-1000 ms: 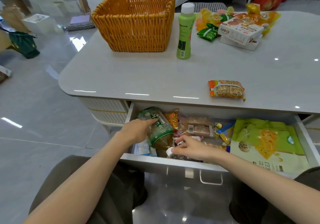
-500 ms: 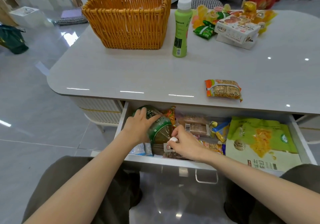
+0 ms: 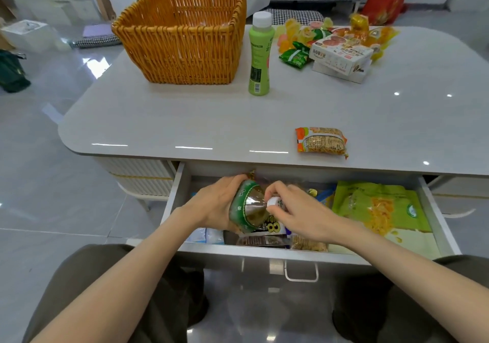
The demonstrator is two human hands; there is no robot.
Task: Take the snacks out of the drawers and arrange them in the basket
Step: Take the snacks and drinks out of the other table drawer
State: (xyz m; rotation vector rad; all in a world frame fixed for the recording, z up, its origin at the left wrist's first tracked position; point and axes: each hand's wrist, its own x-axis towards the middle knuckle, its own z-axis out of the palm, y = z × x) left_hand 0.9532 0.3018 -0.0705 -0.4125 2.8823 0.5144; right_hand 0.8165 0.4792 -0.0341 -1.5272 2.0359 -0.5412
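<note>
The open white drawer (image 3: 264, 253) under the table holds several snack packets. My left hand (image 3: 211, 203) grips the body of a tea bottle (image 3: 248, 206) with a green label, lifted and tilted above the drawer. My right hand (image 3: 296, 210) pinches the bottle's white cap end. A large green bag (image 3: 378, 207) lies at the right of the drawer. The orange wicker basket (image 3: 185, 38) stands at the far left of the grey tabletop (image 3: 185, 120).
A light green bottle (image 3: 259, 56) stands upright just right of the basket. An orange noodle packet (image 3: 321, 142) lies near the table's front edge. A white box (image 3: 341, 54) and several small sweets and green packets sit at the back right. My knees flank the drawer handle (image 3: 301, 272).
My left hand closed round the tea bottle and both hands raised it out of the drawer, tilting its cap end toward me and to the right.
</note>
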